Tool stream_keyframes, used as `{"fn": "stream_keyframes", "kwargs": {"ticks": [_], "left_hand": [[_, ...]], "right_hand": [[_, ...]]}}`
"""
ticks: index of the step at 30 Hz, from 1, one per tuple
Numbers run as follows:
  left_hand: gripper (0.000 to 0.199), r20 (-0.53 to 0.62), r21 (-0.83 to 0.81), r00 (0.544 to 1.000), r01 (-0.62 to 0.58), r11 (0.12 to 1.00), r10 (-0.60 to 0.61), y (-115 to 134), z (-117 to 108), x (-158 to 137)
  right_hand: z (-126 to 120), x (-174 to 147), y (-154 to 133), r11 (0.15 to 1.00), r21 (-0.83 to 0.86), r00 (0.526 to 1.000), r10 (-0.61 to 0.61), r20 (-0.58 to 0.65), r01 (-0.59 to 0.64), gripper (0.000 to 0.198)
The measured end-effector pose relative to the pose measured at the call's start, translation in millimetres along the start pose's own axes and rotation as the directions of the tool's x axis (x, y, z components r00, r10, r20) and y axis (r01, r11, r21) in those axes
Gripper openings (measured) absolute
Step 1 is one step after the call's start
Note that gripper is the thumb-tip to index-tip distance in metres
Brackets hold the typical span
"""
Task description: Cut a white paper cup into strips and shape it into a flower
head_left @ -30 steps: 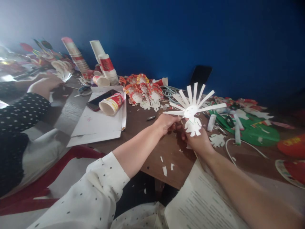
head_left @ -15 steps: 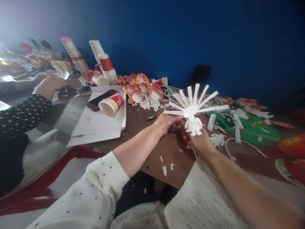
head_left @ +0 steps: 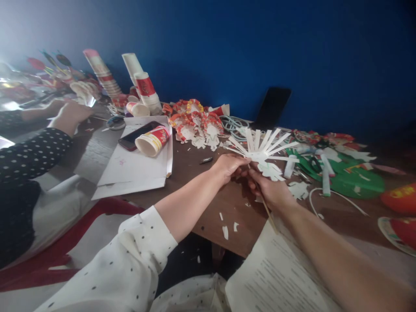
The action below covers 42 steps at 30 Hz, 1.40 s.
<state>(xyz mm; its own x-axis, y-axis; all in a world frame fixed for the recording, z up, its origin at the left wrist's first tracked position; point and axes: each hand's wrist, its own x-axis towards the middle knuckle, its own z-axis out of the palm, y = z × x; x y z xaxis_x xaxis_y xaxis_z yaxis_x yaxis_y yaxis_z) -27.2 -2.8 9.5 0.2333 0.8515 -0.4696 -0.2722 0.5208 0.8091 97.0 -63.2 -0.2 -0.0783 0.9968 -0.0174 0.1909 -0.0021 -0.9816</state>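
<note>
Over the brown table, both my hands are close together at a white paper figure with long paper strips fanned out from its head. The figure leans away, so its face is seen at a shallow slant. My left hand is closed at the near left side, its fingertips partly hidden. My right hand is closed round a thin wooden stick that slants down toward me. Where the stick meets the figure is hidden by my fingers. A printed sheet lies below my right forearm.
White sheets bear a phone and paper cup. Cup stacks and red-edged paper figures stand behind. Green paper, glue sticks and scissors lie right. A co-worker's hands are at far left.
The paper figure has tipped back, and its fan of strips has sunk lower and looks flatter. My hands stay in nearly the same place.
</note>
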Motion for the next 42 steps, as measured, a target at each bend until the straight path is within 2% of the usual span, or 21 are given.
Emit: {"fn": "stream_keyframes", "kwargs": {"ticks": [5,11,15,19,22,26,29,31,34,36,39,42], "left_hand": [[0.016,0.034,0.057,0.999,-0.027,0.998,0.025,0.0,0.9,0.4],[0.019,0.032,0.079,0.999,-0.041,0.996,0.038,-2.3,-0.7,3.0],[0.019,0.035,0.115,0.999,-0.041,0.992,0.038,-2.9,-2.1,4.2],[0.014,0.022,0.157,0.999,-0.048,0.986,0.045,-2.7,-1.1,2.2],[0.015,0.009,0.223,0.999,-0.054,0.973,0.054,-2.3,-1.5,-0.2],[0.02,0.129,0.301,0.99,-0.095,0.949,0.058,1.0,-6.1,-3.5],[0.029,0.225,0.341,0.973,-0.119,0.932,0.042,6.1,-10.2,-4.7],[0.033,0.177,0.332,0.983,-0.111,0.937,0.054,10.4,-11.8,-4.4],[0.035,-0.014,0.257,0.994,-0.102,0.961,0.109,17.3,-11.6,-3.3],[0.03,-0.099,0.215,0.987,-0.104,0.971,0.127,21.0,-10.6,-3.2],[0.022,-0.146,0.201,0.979,-0.11,0.973,0.141,23.9,-9.7,-3.3],[0.025,-0.159,0.184,0.977,-0.114,0.976,0.144,23.9,-10.3,-2.8]], "right_hand": [[-2.0,1.0,4.4,0.996,-0.076,0.999,-0.039,0.022,0.041,0.021],[-3.5,0.0,4.2,0.984,-0.158,0.997,-0.077,0.027,0.081,0.022],[-3.4,-1.1,-1.2,0.977,-0.21,0.998,-0.041,0.046,0.05,0.024],[-1.9,-0.9,-4.7,0.979,-0.203,1.0,-0.024,0.017,0.027,0.023],[-3.0,0.1,-3.2,0.96,-0.28,1.0,0.009,-0.018,-0.014,0.026],[-7.5,2.3,-2.3,0.92,-0.378,0.993,0.074,-0.089,-0.102,0.034],[-9.8,5.8,-3.5,0.958,-0.232,0.984,0.146,-0.105,-0.167,0.021],[-9.6,8.9,-3.8,0.972,-0.111,0.973,0.194,-0.128,-0.208,0.014],[-8.1,12.9,-3.0,0.959,0.078,0.945,0.282,-0.167,-0.272,0.027],[-7.4,14.5,-1.8,0.938,0.172,0.93,0.328,-0.168,-0.3,0.034],[-7.7,15.5,0.1,0.934,0.174,0.93,0.338,-0.144,-0.313,0.034],[-8.0,15.5,0.4,0.939,0.165,0.936,0.326,-0.135,-0.303,0.034]]}}
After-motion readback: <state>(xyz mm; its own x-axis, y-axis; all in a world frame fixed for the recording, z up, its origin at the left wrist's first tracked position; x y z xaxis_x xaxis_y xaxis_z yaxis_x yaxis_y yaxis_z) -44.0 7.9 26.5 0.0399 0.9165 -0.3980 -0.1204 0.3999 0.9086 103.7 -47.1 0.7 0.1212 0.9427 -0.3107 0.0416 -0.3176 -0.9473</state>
